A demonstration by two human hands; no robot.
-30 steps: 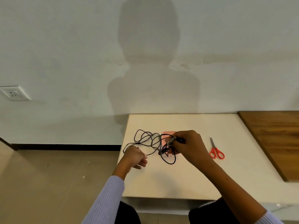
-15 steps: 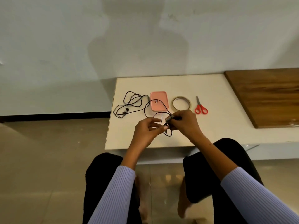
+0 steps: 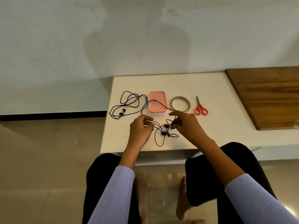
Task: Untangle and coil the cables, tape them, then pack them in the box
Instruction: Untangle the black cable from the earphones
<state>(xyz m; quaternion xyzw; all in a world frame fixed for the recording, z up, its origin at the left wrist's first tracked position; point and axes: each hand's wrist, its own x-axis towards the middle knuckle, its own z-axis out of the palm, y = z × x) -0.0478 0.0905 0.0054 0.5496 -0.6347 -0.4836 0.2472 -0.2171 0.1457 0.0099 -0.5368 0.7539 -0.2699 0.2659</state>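
A tangled black earphone cable (image 3: 159, 138) hangs between my hands above the white table (image 3: 215, 126). My left hand (image 3: 140, 129) pinches one strand of it. My right hand (image 3: 186, 125) pinches another part near the earbuds, its fingers curled round the wire. One strand runs from my right hand up over the pink box (image 3: 157, 101). A second black earphone cable (image 3: 127, 104) lies in loose loops at the table's far left. A roll of tape (image 3: 180, 103) lies right of the box.
Red-handled scissors (image 3: 200, 107) lie right of the tape. A brown wooden board (image 3: 267, 96) covers the table's right end. The table's left edge drops to a tiled floor. My knees sit under the near edge.
My hands have drawn a little apart, stretching the cable between them and exposing the earbuds. The camera has tilted down from the wall toward my lap.
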